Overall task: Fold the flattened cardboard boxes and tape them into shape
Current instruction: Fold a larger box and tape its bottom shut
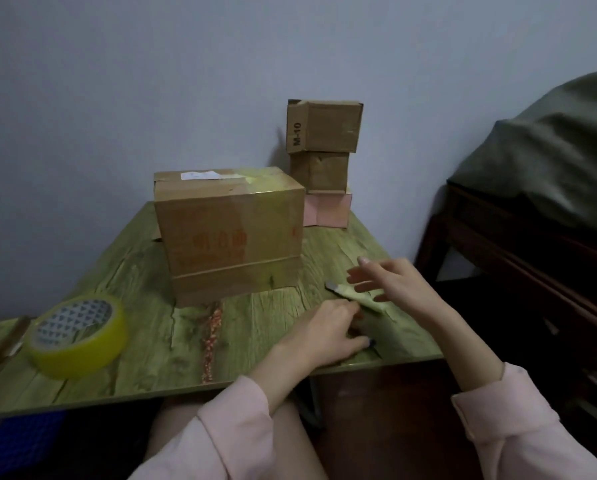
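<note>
A large taped cardboard box (229, 233) stands upright in the middle of the green wooden table (144, 327). A yellowish utility knife (350, 295) lies on the table to its right. My right hand (390, 282) hovers just over the knife with its fingers spread and straight. My left hand (325, 329) rests on the table beside the knife, fingers curled, fingertips at the knife's body; whether it grips anything is unclear. A small dark blue tip shows at its thumb. A yellow roll of tape (77, 336) lies flat at the table's left front.
Three small boxes are stacked at the table's back right corner against the wall: two brown boxes (323, 128) on a pink box (326, 209). A dark wooden bed frame (519, 244) with a grey-green blanket (550, 150) stands to the right.
</note>
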`<state>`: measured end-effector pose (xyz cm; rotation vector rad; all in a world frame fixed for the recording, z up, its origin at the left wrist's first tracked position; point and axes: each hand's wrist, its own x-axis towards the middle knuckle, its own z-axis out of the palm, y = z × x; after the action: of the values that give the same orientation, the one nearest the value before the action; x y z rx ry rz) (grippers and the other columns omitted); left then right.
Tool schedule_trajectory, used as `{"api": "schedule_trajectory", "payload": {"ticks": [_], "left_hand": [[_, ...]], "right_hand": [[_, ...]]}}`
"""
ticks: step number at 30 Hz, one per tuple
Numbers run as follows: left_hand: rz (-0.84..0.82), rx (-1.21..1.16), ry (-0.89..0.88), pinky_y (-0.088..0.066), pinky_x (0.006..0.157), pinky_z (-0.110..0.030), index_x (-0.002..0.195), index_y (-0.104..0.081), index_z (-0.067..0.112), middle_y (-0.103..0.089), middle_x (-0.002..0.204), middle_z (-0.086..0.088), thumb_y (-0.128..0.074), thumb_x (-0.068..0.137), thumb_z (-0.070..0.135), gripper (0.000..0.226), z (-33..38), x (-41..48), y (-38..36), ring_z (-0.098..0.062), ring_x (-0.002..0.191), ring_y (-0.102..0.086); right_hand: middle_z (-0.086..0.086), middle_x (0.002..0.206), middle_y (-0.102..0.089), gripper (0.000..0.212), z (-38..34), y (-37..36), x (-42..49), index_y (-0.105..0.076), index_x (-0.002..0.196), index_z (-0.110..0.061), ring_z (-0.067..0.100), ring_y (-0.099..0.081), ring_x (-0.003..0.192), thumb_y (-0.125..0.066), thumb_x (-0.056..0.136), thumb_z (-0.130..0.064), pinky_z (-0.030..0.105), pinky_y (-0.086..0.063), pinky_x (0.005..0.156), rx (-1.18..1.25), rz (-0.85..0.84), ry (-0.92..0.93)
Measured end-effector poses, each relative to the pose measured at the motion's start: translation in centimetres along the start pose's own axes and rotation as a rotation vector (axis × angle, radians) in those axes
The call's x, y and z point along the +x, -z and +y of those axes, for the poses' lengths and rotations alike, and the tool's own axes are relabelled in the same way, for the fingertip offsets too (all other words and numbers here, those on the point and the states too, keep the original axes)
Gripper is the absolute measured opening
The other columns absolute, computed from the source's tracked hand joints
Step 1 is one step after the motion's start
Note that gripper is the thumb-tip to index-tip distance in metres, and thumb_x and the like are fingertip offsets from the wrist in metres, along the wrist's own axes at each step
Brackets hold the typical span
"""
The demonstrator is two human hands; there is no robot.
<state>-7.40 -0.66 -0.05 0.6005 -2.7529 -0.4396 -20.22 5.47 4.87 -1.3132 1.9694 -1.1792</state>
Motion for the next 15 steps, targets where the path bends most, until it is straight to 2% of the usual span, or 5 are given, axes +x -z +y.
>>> {"api": "schedule_trajectory", "payload": {"ticks": [3,6,9,13,15], "left_hand": [[-0.043,-0.055,0.001,-0.050,0.072,-0.033,0.091,-0.061,0.012,-0.058,0.083,0.003,-0.065,0.083,0.026,0.017,0.4,0.1,-0.3,-0.020,0.086,-0.060],[-0.084,-0.099,0.024,-0.052,0.077,-0.035,0.089,-0.066,0.013,-0.058,0.077,0.005,-0.066,0.083,0.019,0.009,0.4,0.4,-0.4,-0.013,0.076,-0.057],[-0.105,-0.076,0.000,-0.049,0.080,-0.037,0.088,-0.066,0.011,-0.062,0.084,0.000,-0.062,0.084,0.015,0.006,0.6,0.4,-0.3,-0.017,0.081,-0.058],[-0.132,0.069,-0.078,-0.043,0.091,-0.044,0.101,-0.058,0.005,-0.056,0.108,-0.012,-0.053,0.093,0.017,0.015,0.9,0.3,-0.4,-0.029,0.105,-0.052],[-0.155,0.146,-0.131,-0.042,0.091,-0.045,0.103,-0.055,0.003,-0.057,0.110,-0.015,-0.050,0.095,0.014,0.015,1.1,0.2,-0.5,-0.031,0.106,-0.052]], "right_hand": [[-0.001,0.098,-0.073,0.036,0.6,0.1,-0.6,-0.070,0.103,-0.009,0.015,-0.069,0.091,-0.043,0.099,-0.033,0.032,-0.047,0.076,0.031,0.025,-0.018],[0.002,0.098,-0.073,0.035,0.8,0.2,-1.0,-0.070,0.103,-0.008,0.018,-0.069,0.091,-0.044,0.099,-0.030,0.029,-0.046,0.073,0.038,0.038,-0.026],[-0.001,0.097,-0.073,0.032,0.8,0.3,-1.3,-0.070,0.102,-0.010,0.016,-0.069,0.090,-0.044,0.099,-0.030,0.031,-0.046,0.073,0.030,0.029,-0.031],[0.000,0.098,-0.073,0.031,0.3,0.7,-1.7,-0.070,0.103,-0.010,0.017,-0.069,0.091,-0.045,0.099,-0.028,0.032,-0.047,0.075,0.038,0.032,-0.017],[-0.001,0.098,-0.073,0.031,0.0,1.1,-1.9,-0.070,0.102,-0.010,0.016,-0.069,0.092,-0.045,0.099,-0.028,0.035,-0.048,0.080,0.051,0.039,-0.010]]}}
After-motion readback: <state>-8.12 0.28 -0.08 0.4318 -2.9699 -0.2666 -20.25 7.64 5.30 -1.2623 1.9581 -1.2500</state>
